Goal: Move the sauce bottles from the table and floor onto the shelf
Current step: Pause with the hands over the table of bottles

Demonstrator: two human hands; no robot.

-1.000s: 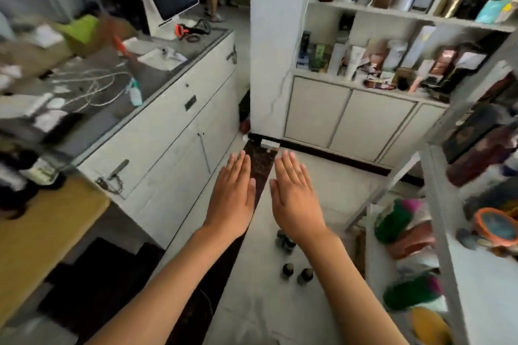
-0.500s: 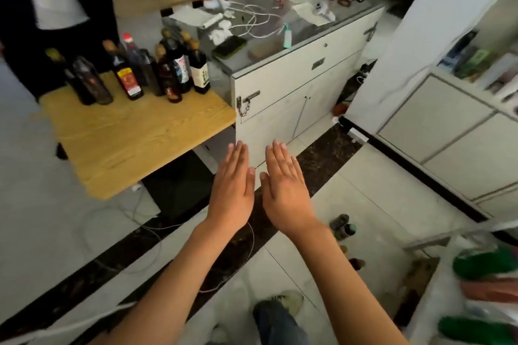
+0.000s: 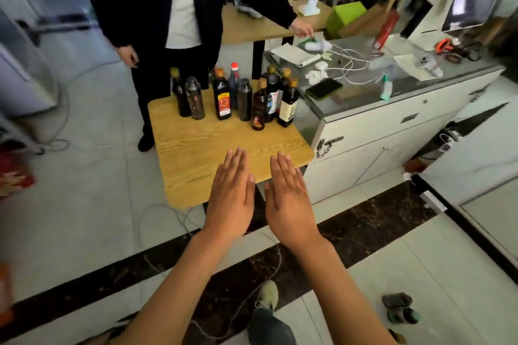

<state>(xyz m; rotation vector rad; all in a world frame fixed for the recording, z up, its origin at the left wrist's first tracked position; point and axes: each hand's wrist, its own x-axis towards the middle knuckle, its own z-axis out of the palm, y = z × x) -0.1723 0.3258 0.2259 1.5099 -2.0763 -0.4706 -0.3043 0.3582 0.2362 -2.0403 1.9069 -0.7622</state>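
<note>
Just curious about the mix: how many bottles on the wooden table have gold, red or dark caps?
Gold-capped bottles: 6
Red-capped bottle: 1
Dark-capped bottles: 2
Total: 9 clearly visible on the table

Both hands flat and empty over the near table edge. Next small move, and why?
Probably reach forward with the right hand to the nearest bottle. Both it and the left hand are open and hold nothing, and that bottle stands in front of the cluster on the wooden table, nothing blocking it.
</note>
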